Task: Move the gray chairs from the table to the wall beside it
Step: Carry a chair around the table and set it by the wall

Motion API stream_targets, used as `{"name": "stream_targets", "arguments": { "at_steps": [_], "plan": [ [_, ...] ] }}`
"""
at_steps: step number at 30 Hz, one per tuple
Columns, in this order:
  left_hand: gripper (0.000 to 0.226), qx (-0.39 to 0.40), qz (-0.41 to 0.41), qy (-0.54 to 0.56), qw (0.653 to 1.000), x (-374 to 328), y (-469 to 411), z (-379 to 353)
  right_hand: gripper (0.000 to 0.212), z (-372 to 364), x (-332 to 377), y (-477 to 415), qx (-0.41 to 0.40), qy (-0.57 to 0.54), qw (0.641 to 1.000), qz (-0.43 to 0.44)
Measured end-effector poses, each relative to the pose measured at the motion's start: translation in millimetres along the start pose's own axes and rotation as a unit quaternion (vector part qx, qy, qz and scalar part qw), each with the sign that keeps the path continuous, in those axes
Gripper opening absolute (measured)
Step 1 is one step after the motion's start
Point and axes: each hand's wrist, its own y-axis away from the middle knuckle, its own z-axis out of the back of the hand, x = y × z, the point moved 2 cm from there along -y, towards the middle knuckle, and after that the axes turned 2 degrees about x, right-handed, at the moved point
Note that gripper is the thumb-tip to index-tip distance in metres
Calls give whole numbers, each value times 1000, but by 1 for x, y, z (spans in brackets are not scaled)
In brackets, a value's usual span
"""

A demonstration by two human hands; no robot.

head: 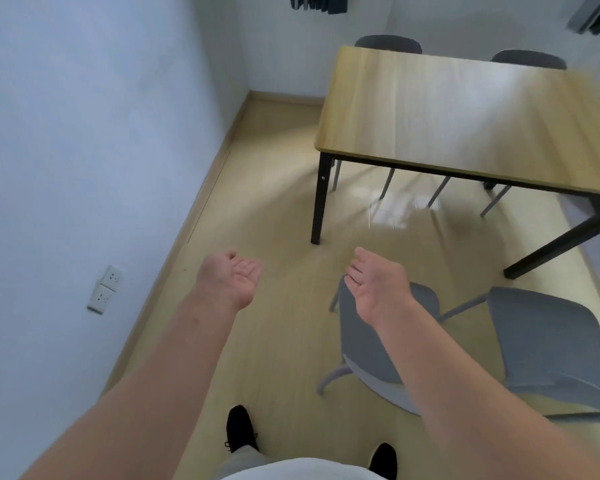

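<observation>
Two gray chairs stand on the floor in front of the wooden table [388, 133]: the nearer chair [364, 351] is just below my right hand, the second chair [548, 341] is to its right. Two more gray chair backs [388, 41] [529, 58] show behind the table's far edge. My left hand [231, 277] is held out palm up over bare floor, holding nothing. My right hand [374, 284] hovers palm up above the nearer chair's backrest, fingers apart, not touching it as far as I can tell.
A pale wall [101, 133] runs along the left with two sockets [105, 289] low down and a skirting board. An open strip of wooden floor [257, 202] lies between the wall and the table. My black shoes [240, 429] are at the bottom.
</observation>
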Motion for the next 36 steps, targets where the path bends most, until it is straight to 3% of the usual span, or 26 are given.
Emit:
{"name": "stream_targets", "arguments": {
  "at_steps": [1,3,8,18,36],
  "plan": [
    [53,23,4,-3,1000,-56,-14,15,49,-63,-9,1,10,-15,1000,-6],
    [51,30,-9,-15,999,-71,-8,14,51,-73,-10,7,2,-65,998,-16],
    [50,45,-28,-5,999,-179,-8,25,49,-192,-12,18,27,-67,997,-6],
    [48,50,-20,12,998,-283,-88,-15,45,-309,13,-58,31,-112,993,-22],
    [40,45,-32,1,998,-447,-278,-257,44,-497,211,-275,52,-153,987,-26]
  ]
}}
